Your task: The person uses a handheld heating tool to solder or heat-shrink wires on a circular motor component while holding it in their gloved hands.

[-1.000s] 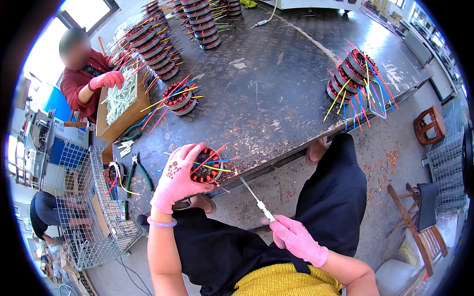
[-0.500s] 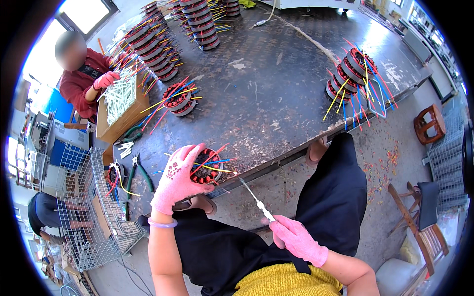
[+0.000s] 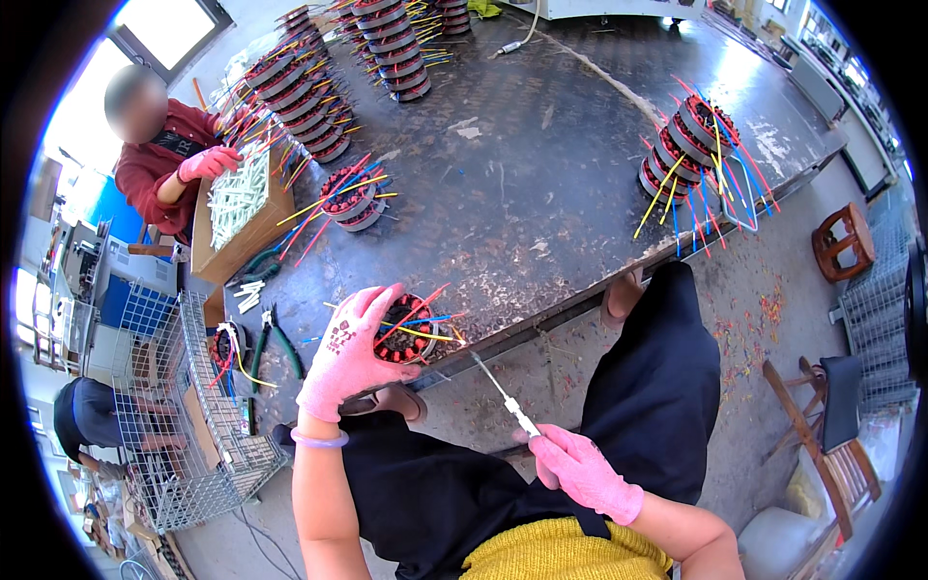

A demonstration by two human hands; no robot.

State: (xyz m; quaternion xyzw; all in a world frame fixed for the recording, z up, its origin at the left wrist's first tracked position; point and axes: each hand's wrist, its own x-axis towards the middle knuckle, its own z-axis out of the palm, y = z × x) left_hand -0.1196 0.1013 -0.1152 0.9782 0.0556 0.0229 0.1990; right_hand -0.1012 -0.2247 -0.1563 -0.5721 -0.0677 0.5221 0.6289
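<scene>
My left hand (image 3: 345, 353), in a pink glove, is wrapped round the left side of a motor stator (image 3: 410, 340) with red windings, at the table's front edge. Red, blue and yellow leads fan out from it toward the right. In my gloved right hand (image 3: 587, 472) is a slim white-handled tool (image 3: 515, 410) with a long thin metal tip. The tip points up and left at the lead ends, just short of them. A small bright spot glows at the end of the yellow lead. My left palm hides part of the stator.
Stators with coloured leads stand stacked on the dark table (image 3: 541, 184), including a stack (image 3: 688, 145) at right. Green-handled pliers (image 3: 280, 343) lie left of my hand. Across the left corner a person (image 3: 164, 164) reaches into a carton (image 3: 237, 237) of pale tubes. A wire cage (image 3: 193, 416) stands below.
The bright spot at the lead end shows more strongly now. Both my hands keep nearly the same place. The co-worker's gloved hand has moved slightly right over the carton.
</scene>
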